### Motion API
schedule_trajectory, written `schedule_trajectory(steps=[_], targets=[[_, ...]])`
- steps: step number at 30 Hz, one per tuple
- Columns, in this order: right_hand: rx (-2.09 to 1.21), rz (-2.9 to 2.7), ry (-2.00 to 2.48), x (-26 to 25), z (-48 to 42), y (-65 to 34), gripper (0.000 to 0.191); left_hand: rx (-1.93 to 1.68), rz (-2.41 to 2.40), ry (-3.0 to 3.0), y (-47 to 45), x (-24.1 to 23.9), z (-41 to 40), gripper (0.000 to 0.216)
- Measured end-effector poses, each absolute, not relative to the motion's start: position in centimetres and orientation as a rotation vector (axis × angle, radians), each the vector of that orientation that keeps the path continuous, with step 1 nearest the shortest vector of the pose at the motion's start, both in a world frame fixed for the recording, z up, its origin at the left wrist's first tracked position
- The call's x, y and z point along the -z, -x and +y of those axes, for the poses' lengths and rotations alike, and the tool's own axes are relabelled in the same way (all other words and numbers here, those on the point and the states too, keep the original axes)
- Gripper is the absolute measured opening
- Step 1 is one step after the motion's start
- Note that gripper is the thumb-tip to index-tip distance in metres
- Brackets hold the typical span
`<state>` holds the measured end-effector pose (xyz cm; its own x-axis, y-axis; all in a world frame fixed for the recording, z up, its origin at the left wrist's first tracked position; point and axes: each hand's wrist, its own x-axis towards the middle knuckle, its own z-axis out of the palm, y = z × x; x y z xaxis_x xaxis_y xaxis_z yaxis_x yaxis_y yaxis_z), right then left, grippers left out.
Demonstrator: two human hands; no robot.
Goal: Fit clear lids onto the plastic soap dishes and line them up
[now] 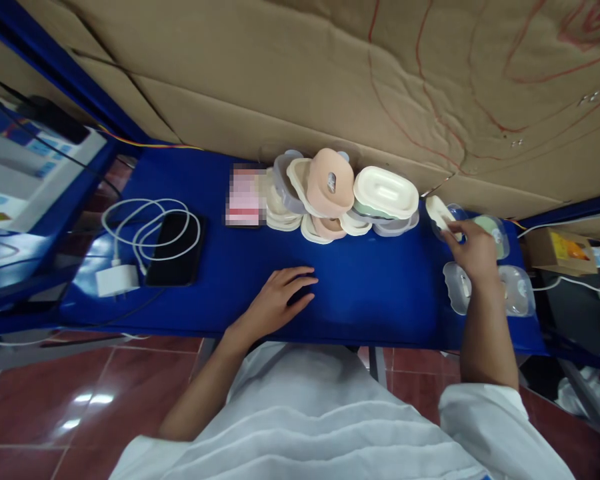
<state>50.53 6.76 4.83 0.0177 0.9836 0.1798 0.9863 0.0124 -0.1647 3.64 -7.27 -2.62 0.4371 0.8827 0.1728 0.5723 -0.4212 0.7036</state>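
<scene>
On the blue tabletop, my left hand (286, 297) lies with its fingers stretched out, holding nothing. Far to the right, my right hand (473, 248) grips the near edge of a cream plastic dish (437, 211) between thumb and fingers. Around that hand are a clear lid with a pale green part (491, 230) and two more clear plastic lids (519, 291), (457, 287), partly covered by my forearm. A pile at the back middle has a peach container (331, 180) on top, a cream oval container (386, 191) beside it, and grey and cream pieces (289, 183) underneath.
A black phone (173, 250) lies on the left under a looped white cable, with a white charger (117, 280) beside it. A pink blurred card or pack (245, 197) sits left of the pile. Brown cardboard (280, 87) walls the back. A small cardboard box (555, 252) stands at right.
</scene>
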Motion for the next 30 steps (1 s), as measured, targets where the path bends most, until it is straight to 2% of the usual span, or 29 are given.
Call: schedule_trajectory(steps=[3,6,9,11,14,19,30], targets=[[0.102,-1.997,1.862,-4.3,1.3,-47.3,0.033,-0.727,1.22,-2.124,-3.6,2.4,-7.3,0.034],[0.087,-2.144,1.629,-2.1,-5.1,-41.5,0.026,-0.705,1.23,-2.131,-3.6,1.9,-7.5,0.047],[-0.098,-2.308,1.433,-0.1,-9.4,-35.7,0.021,-0.667,1.203,-2.219,-3.7,1.7,-7.9,0.058],[-0.274,-2.386,1.269,0.2,-10.3,-33.5,0.024,-0.647,1.16,-2.308,-3.9,1.6,-8.1,0.055],[-0.33,-2.372,1.165,-0.8,-8.8,-33.4,0.028,-0.617,1.122,-2.384,-4.1,1.5,-8.3,0.046],[-0.042,-2.267,1.264,-3.5,-3.8,-35.6,0.026,-0.629,1.177,-2.381,-3.8,1.2,-8.9,0.032],[0.109,-2.343,1.404,-5.2,2.6,-33.1,0.041,-0.691,1.247,-2.336,-3.3,1.8,-9.2,0.029]])
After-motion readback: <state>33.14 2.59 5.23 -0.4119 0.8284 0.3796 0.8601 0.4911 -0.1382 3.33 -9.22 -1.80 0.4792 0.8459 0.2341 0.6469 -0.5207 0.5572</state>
